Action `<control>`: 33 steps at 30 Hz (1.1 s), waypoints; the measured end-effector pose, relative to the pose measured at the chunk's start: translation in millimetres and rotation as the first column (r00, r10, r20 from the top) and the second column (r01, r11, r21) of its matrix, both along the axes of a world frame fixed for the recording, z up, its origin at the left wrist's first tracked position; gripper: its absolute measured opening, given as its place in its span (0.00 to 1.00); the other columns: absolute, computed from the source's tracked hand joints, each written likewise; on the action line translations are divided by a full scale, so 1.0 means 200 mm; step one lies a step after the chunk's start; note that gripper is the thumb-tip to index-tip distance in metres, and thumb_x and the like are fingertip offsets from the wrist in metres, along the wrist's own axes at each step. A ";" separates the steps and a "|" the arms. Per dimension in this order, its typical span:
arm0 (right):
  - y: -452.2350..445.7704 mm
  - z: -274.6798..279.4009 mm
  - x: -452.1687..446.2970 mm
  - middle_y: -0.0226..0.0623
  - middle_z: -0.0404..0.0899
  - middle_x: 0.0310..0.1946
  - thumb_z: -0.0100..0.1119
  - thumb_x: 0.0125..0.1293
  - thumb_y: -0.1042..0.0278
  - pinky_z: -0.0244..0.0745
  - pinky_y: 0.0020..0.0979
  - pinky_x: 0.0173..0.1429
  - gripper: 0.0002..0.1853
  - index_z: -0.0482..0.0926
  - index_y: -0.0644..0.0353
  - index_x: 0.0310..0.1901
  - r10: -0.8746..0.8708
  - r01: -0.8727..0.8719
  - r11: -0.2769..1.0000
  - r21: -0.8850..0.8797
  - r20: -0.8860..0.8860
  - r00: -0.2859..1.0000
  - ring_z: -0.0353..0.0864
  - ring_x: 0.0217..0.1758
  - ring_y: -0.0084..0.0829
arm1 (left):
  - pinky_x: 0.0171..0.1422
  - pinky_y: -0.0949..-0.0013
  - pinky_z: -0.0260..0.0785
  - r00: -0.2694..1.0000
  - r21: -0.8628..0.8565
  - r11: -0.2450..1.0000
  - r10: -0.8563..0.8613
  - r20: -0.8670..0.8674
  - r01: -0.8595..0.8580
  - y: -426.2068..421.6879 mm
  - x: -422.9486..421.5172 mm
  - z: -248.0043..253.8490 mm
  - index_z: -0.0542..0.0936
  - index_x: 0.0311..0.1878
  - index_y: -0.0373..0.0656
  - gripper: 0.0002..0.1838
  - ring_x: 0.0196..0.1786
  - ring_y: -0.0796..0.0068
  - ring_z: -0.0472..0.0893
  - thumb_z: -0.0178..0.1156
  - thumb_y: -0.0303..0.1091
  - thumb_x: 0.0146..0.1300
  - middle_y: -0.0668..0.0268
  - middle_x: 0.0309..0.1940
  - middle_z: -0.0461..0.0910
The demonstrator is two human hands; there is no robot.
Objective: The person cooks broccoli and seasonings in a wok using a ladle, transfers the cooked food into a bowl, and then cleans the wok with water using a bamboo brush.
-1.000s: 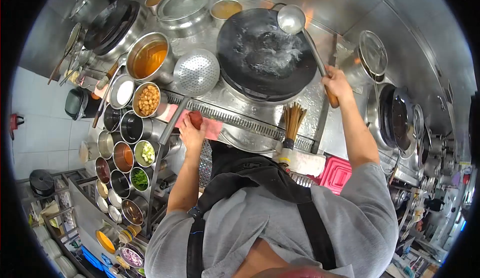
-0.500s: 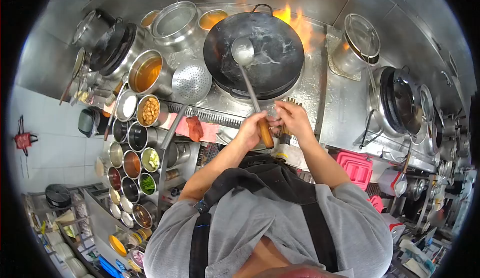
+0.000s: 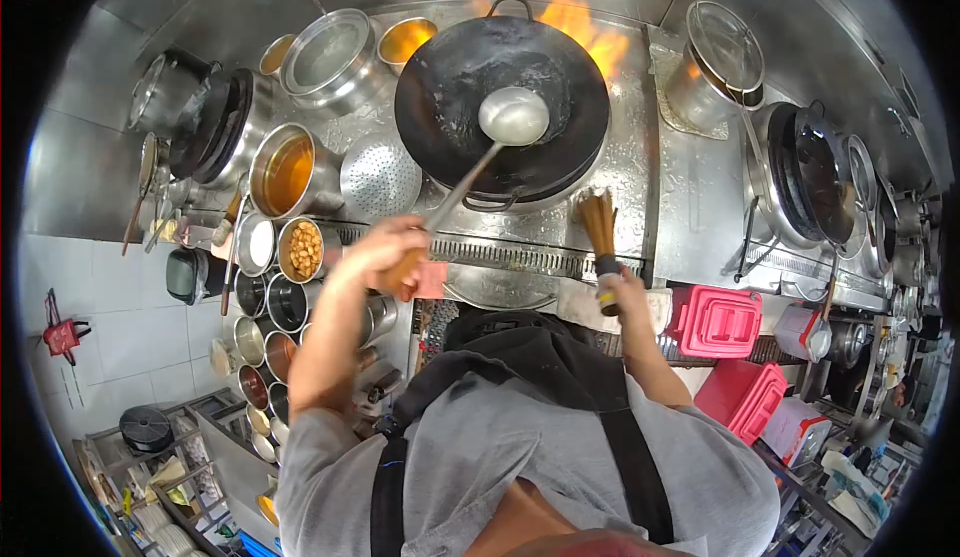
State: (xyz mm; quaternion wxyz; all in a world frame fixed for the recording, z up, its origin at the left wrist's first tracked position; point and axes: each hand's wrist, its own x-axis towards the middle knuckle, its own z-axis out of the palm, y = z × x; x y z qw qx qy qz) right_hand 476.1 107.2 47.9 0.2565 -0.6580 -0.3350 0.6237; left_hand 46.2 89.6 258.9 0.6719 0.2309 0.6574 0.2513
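In the head view, my left hand point(image 3: 388, 252) is wrapped round the wooden handle of a ladle point(image 3: 514, 118). The ladle's bowl, with pale liquid in it, is over the middle of a large black wok point(image 3: 425, 92) on the stove. Flames point(image 3: 595, 37) rise behind the wok's back right rim. My right hand point(image 3: 630, 295) grips a bamboo wok brush point(image 3: 600, 227) by its dark, yellow-banded end, bristles pointing away from me, right of the wok's near handle.
A perforated strainer point(image 3: 381, 175) lies left of the wok. Beyond it stand a pot of amber liquid point(image 3: 286, 175), a bowl of brown chunks point(image 3: 300, 249) and several seasoning tins. Pink lidded boxes point(image 3: 718, 322) sit at my right. Another stack of woks point(image 3: 790, 177) stands far right.
My hands have moved apart from together near the wok's front. My left hand went left with the ladle, its bowl swinging right; my right hand has taken the brush to the right.
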 end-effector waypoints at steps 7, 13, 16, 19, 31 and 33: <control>0.32 0.82 -0.21 0.46 0.79 0.45 0.55 0.59 0.69 0.80 0.33 0.31 0.41 0.52 0.54 0.75 0.030 0.091 0.908 0.410 -0.280 0.960 0.82 0.35 0.37 | 0.50 0.45 0.72 0.144 -0.160 0.626 -0.406 -0.903 0.763 0.08 -0.03 0.39 0.80 0.46 0.38 0.15 0.44 0.43 0.82 0.47 0.35 0.66 0.43 0.37 0.82; 1.13 0.82 -0.45 0.50 0.80 0.52 0.62 0.59 0.54 0.72 0.41 0.61 0.31 0.72 0.52 0.65 0.424 -0.955 0.291 0.058 0.887 0.183 0.78 0.59 0.44 | 0.50 0.46 0.72 0.083 -0.230 0.602 -0.445 -0.892 0.764 0.23 -0.13 0.45 0.81 0.43 0.40 0.17 0.42 0.43 0.81 0.47 0.41 0.67 0.45 0.35 0.82; 1.26 1.14 -0.78 0.47 0.83 0.44 0.60 0.57 0.57 0.74 0.45 0.59 0.27 0.76 0.52 0.60 0.240 -0.964 0.188 -0.187 0.961 -0.139 0.80 0.53 0.46 | 0.53 0.50 0.72 0.114 -0.214 0.599 -0.462 -0.880 0.772 0.25 -0.18 0.41 0.82 0.44 0.40 0.15 0.46 0.47 0.81 0.50 0.39 0.65 0.47 0.38 0.82; 1.19 1.16 -0.96 0.44 0.84 0.43 0.57 0.58 0.61 0.77 0.44 0.55 0.23 0.79 0.48 0.57 0.146 -0.973 0.167 -0.162 0.980 -0.138 0.83 0.49 0.44 | 0.52 0.51 0.72 0.152 -0.192 0.634 -0.446 -0.882 0.750 0.23 -0.25 0.38 0.82 0.44 0.40 0.15 0.47 0.48 0.81 0.52 0.39 0.64 0.47 0.38 0.82; 1.29 1.02 -0.92 0.46 0.84 0.42 0.58 0.60 0.59 0.78 0.43 0.55 0.23 0.77 0.44 0.59 0.198 -0.987 0.113 -0.118 0.976 -0.094 0.83 0.49 0.44 | 0.55 0.54 0.74 0.125 -0.244 0.678 -0.447 -0.886 0.693 0.15 -0.22 0.48 0.83 0.45 0.38 0.15 0.48 0.50 0.83 0.52 0.36 0.62 0.47 0.42 0.83; 1.32 1.06 -0.89 0.46 0.84 0.41 0.59 0.62 0.55 0.78 0.42 0.54 0.24 0.76 0.45 0.60 0.213 -0.973 0.126 -0.196 0.963 -0.166 0.83 0.48 0.43 | 0.51 0.56 0.77 -0.018 -0.287 0.636 -0.395 -0.918 0.716 0.15 -0.13 0.51 0.83 0.42 0.37 0.14 0.47 0.53 0.84 0.52 0.33 0.62 0.49 0.39 0.84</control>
